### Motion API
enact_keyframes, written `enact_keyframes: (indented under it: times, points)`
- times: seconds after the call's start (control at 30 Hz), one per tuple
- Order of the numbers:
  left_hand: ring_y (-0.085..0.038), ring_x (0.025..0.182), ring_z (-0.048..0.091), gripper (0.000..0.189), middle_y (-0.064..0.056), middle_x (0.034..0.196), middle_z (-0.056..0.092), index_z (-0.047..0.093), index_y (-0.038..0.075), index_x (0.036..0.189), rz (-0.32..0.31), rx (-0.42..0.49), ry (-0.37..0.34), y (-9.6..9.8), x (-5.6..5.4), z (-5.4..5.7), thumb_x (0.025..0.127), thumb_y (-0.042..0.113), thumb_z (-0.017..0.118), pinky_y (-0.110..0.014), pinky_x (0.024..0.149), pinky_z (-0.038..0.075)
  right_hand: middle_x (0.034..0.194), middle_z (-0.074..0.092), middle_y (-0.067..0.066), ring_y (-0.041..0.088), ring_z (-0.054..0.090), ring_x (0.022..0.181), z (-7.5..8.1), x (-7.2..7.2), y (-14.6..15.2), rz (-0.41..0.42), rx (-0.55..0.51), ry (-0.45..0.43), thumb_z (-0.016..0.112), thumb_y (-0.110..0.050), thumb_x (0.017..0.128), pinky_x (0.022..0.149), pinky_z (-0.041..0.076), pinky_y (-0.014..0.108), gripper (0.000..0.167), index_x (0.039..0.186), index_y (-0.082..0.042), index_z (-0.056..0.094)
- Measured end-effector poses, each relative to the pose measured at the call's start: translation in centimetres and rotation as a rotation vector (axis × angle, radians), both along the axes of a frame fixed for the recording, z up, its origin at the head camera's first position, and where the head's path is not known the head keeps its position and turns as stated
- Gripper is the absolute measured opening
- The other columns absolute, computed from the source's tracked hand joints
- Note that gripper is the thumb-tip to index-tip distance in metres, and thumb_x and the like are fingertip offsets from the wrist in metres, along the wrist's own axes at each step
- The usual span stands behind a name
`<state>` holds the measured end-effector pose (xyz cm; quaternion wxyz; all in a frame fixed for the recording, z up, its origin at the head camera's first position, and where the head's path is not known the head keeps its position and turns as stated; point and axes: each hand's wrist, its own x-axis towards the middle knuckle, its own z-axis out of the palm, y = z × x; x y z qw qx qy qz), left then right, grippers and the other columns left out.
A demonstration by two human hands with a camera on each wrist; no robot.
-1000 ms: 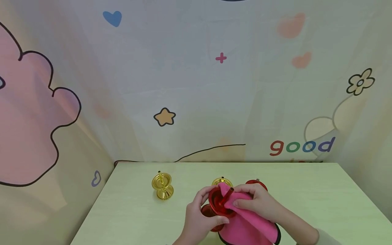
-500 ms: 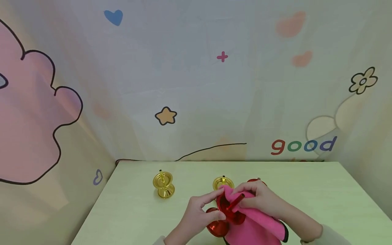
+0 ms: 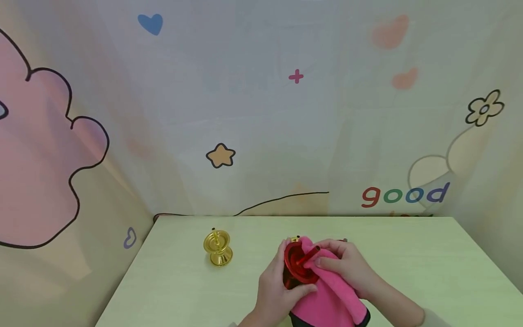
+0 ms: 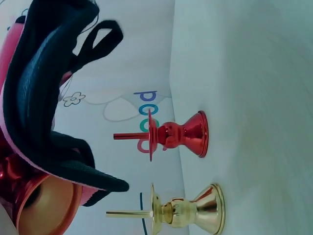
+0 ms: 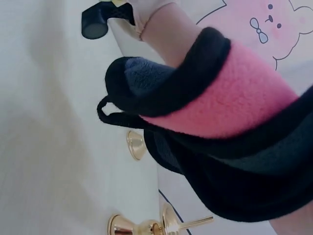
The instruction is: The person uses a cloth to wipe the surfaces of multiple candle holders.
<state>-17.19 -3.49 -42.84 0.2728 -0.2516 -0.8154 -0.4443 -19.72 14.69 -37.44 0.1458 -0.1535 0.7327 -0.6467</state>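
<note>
My left hand holds a glossy red metal candle holder, tilted so its dish and central stem face up and right. The hollow underside of its base shows in the left wrist view. My right hand pinches a pink cloth with black trim and touches it to the inside of the dish, beside the stem. The cloth hangs below and hides part of the base. Dark lining and a hanging loop of the cloth show in the right wrist view.
A gold candle holder stands upright at the table's back left. Behind my hands stand another gold one and a red one, mostly hidden from the head view. A printed curtain hangs behind the pale table.
The red candle holder first swung right with its base swinging out, then came back left and up. My left hand now wraps round its side. The holders behind are more covered; the cloth stays pinched.
</note>
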Motion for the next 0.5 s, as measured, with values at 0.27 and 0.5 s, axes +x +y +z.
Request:
enact_keyframes:
  times: [0.27, 0.5]
  points:
    - [-0.004, 0.083, 0.059, 0.075, 0.003, 0.105, 0.061, 0.039, 0.017, 0.129, -0.173, -0.005, -0.028, -1.3, -0.5, 1.2, 0.067, 0.039, 0.074, -0.012, 0.067, 0.048, 0.098, 0.062, 0.011, 0.013, 0.062, 0.075, 0.2, 0.3, 0.2, 0.099, 0.112, 0.069, 0.06, -0.014, 0.082, 0.064, 0.053, 0.029, 0.031, 0.108, 0.002, 0.059]
    - [0.0, 0.076, 0.058, 0.068, 0.002, 0.102, 0.064, 0.042, 0.02, 0.128, -0.361, -0.071, -0.242, -2.6, -0.9, 2.6, 0.069, 0.035, 0.073, -0.013, 0.058, 0.047, 0.098, 0.065, 0.013, 0.011, 0.062, 0.085, 0.4, -0.4, 0.8, 0.28, 0.13, 0.254, 0.056, -0.005, 0.083, 0.069, 0.052, 0.024, 0.024, 0.107, -0.002, 0.061]
